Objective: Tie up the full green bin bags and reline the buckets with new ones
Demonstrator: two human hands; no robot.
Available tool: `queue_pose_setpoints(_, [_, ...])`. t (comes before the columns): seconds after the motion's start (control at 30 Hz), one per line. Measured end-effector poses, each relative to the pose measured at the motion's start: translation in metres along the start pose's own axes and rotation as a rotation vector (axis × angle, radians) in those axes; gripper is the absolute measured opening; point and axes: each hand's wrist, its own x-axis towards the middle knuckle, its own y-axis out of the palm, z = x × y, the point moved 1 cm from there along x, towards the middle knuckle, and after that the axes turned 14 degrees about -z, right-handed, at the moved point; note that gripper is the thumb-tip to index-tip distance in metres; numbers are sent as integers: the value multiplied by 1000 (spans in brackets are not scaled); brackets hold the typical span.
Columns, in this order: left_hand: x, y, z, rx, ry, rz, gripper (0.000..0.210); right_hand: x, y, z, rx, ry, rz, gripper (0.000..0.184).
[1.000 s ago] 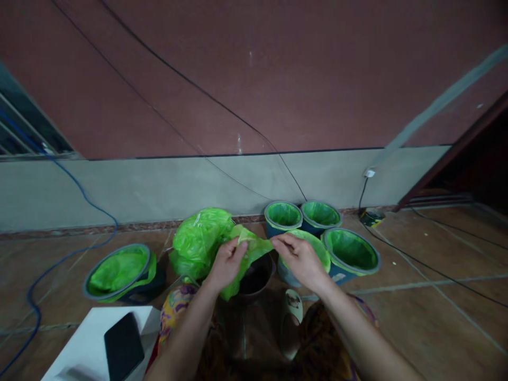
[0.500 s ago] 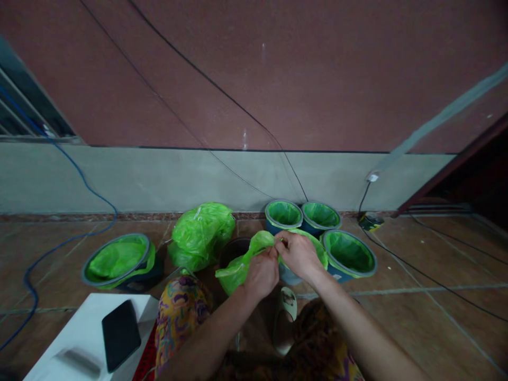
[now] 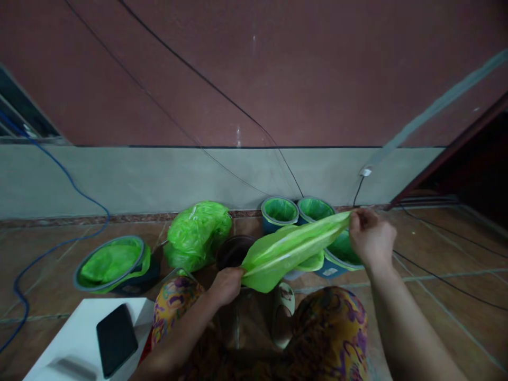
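A bright green plastic bag is stretched slantwise between my hands. My left hand pinches its lower left end, and my right hand grips the upper right end. Below and behind the bag stand bins with green liners: one back bin, a second back bin and a blue bin at the right. The stretched bag partly covers these and another lined bin under it. Left of it, a dark brown container sits on the floor beside a bulging heap of green bags.
A lined bin stands at the left. A black phone lies on a white box by my left knee. A blue cable runs along the left, a black cable across the right floor. The wall rises behind.
My hands have moved apart from a close pinch, the right going outward and up, the left outward and down. The green bag, bunched before, is now drawn out long between them.
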Motion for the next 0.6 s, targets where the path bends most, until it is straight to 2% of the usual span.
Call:
queue_pose_setpoints(0.07, [-3,-5,4,107,24,2,28,0,1,-8,-20,27,-8,33])
queue_pose_setpoints(0.3, [7,-28,12,320,-5,-161,32,-22,10,-20,-109,65,39,35])
queue_pose_setpoints(0.5, [21,-47,28,295,51,-163,32,-38,17,-29,-88,125,57,36])
queue_pose_setpoints(0.6, [21,-55,29,263,35,-165,33,-41,19,-30,-58,157,73,36])
